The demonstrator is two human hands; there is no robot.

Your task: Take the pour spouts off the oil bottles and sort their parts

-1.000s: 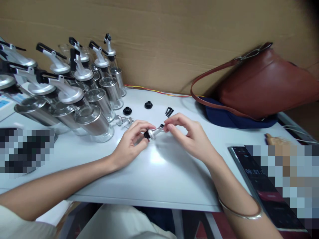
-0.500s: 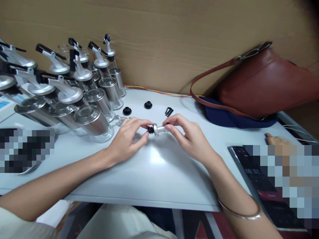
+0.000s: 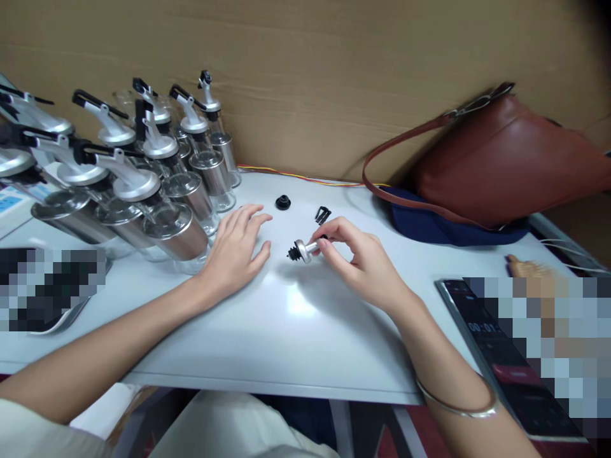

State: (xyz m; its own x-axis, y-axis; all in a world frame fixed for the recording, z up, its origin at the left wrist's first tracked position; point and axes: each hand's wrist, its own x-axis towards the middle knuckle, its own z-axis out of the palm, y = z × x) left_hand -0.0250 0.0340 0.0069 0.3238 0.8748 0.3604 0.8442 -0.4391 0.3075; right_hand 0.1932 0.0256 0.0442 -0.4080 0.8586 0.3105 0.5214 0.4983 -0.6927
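Observation:
My right hand pinches a silver bottle pourer by its spout end, just above the table. The pourer's ribbed black stopper points left. My left hand is open, with thumb and fingers apart, low over the table beside the bottles and apart from the pourer. Beyond it lies a round black rubber piece. Several thin black clips lie behind my right fingers. The spot where a second black rubber piece lay is now hidden behind my left hand.
Several glass and steel bottles with lever pourers crowd the left side. A brown bag rests on dark blue cloth at the back right. A phone lies at the right, and a cardboard wall closes the back.
My left hand has let go of the pourer's black stopper end and moved left, opening. The right hand keeps the pourer, now tilted slightly with its stopper lower.

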